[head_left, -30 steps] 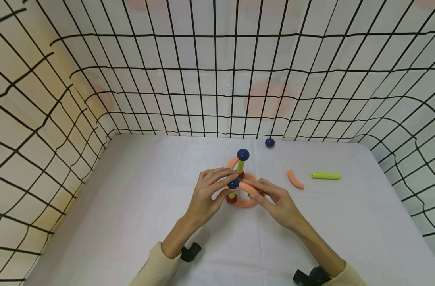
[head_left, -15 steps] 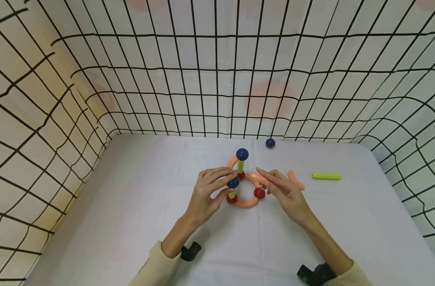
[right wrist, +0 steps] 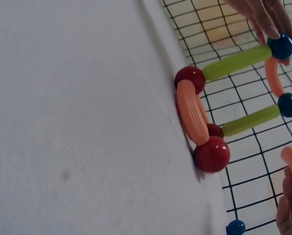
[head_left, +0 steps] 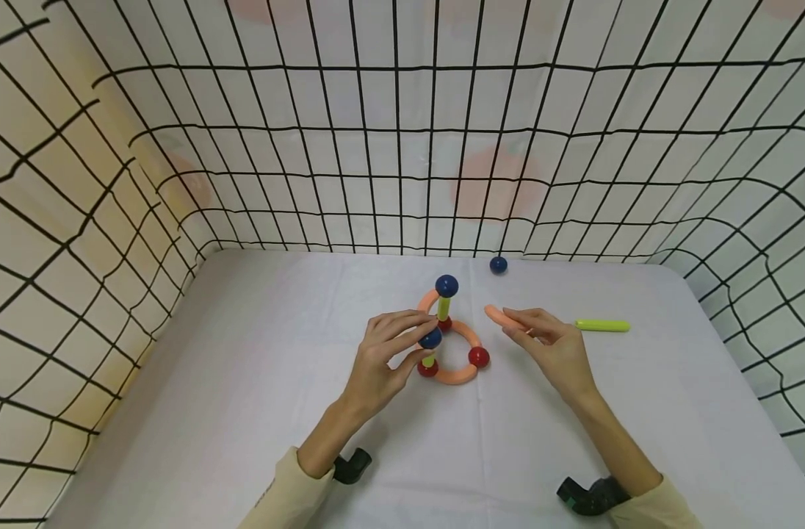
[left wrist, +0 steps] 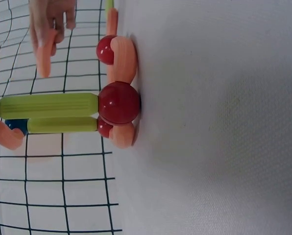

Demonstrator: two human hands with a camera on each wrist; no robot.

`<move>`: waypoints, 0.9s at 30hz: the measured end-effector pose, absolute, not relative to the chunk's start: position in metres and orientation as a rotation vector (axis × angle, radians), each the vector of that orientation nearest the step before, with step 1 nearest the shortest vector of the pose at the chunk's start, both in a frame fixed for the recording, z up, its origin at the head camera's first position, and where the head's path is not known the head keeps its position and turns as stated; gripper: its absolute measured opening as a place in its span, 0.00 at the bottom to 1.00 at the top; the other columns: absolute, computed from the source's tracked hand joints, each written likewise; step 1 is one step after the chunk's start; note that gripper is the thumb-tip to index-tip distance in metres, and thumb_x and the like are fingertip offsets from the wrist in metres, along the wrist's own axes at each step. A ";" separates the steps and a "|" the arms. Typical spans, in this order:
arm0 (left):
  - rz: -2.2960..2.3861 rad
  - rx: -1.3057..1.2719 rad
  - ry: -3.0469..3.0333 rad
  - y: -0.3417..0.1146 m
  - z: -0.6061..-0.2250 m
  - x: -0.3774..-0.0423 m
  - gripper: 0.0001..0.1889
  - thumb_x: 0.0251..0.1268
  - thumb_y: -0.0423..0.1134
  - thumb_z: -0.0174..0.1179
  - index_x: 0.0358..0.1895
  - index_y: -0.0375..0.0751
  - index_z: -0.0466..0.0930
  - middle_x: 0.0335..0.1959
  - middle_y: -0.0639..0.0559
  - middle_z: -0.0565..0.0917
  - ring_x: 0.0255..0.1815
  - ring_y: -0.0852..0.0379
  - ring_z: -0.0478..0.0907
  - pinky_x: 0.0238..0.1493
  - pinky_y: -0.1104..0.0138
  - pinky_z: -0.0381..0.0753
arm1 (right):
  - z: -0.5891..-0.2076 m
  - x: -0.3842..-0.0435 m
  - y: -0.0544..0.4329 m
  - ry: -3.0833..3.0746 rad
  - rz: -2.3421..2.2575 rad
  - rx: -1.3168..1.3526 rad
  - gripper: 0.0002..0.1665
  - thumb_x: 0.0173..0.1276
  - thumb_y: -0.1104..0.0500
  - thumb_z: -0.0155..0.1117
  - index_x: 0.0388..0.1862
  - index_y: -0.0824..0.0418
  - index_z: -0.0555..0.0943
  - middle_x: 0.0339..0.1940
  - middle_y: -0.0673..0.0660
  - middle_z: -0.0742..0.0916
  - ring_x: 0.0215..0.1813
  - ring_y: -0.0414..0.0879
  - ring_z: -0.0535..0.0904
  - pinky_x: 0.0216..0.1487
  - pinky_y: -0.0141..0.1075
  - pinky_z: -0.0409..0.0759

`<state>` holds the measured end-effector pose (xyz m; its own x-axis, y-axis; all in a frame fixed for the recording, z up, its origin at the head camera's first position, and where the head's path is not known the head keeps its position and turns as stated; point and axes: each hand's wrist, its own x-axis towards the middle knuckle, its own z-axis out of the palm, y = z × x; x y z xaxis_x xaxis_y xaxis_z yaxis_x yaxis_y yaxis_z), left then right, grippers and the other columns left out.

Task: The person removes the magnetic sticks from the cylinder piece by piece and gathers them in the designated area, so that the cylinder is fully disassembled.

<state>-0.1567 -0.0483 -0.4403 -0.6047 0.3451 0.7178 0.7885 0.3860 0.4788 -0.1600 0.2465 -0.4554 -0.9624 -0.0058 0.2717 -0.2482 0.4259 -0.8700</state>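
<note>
On the white table stands a frame of magnetic balls and rods. Its base has three red balls [head_left: 478, 357] joined by curved orange rods [head_left: 457, 377]. Two green rods [left wrist: 50, 106] rise upright from it, topped by blue balls [head_left: 446, 286], with a curved orange rod [right wrist: 273, 77] between them. My left hand [head_left: 385, 356] holds the nearer blue ball [right wrist: 280, 46] between thumb and fingers. To the right of the frame and apart from it, my right hand [head_left: 561, 351] pinches a loose curved orange rod [head_left: 502, 317] above the table.
A loose blue ball [head_left: 498, 265] lies near the back edge. A straight green rod [head_left: 603, 325] lies to the right. Another curved orange rod [left wrist: 112, 21] rests on the table, hidden in the head view by the right hand. Black wire mesh [head_left: 402, 132] encloses the back and sides.
My right hand has drawn the curved orange rod away from the frame to the right and lifted it, uncovering the right red ball. The left hand stays on the blue ball.
</note>
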 end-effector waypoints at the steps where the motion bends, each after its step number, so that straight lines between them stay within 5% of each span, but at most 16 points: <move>1: -1.143 -0.970 -2.137 -0.048 -0.440 -0.157 0.24 0.56 0.28 0.76 0.59 0.37 0.86 0.58 0.45 0.88 0.64 0.47 0.79 0.64 0.56 0.74 | -0.456 -0.161 0.248 -2.455 1.536 0.181 0.20 0.70 0.56 0.73 0.61 0.53 0.87 0.51 0.57 0.90 0.52 0.35 0.80 0.46 0.21 0.79; 6: -1.145 -0.969 -2.138 -0.048 -0.441 -0.157 0.24 0.55 0.28 0.76 0.59 0.37 0.86 0.58 0.45 0.87 0.64 0.48 0.79 0.64 0.57 0.74 | -0.462 -0.163 0.256 -2.503 1.429 0.004 0.21 0.72 0.53 0.71 0.62 0.57 0.86 0.55 0.61 0.90 0.47 0.29 0.77 0.42 0.16 0.76; 14: -1.143 -0.979 -2.124 -0.048 -0.441 -0.157 0.24 0.55 0.28 0.76 0.58 0.35 0.87 0.58 0.44 0.87 0.64 0.47 0.79 0.64 0.56 0.74 | -0.469 -0.166 0.263 -2.574 1.345 -0.156 0.17 0.73 0.63 0.68 0.58 0.67 0.86 0.57 0.66 0.89 0.44 0.23 0.75 0.41 0.12 0.74; 27: -1.154 -0.991 -2.118 -0.047 -0.441 -0.157 0.23 0.56 0.28 0.76 0.58 0.36 0.87 0.58 0.44 0.87 0.64 0.47 0.79 0.64 0.55 0.74 | -0.479 -0.165 0.260 -2.635 1.183 -0.187 0.19 0.64 0.64 0.76 0.51 0.74 0.87 0.46 0.72 0.90 0.45 0.59 0.87 0.32 0.19 0.74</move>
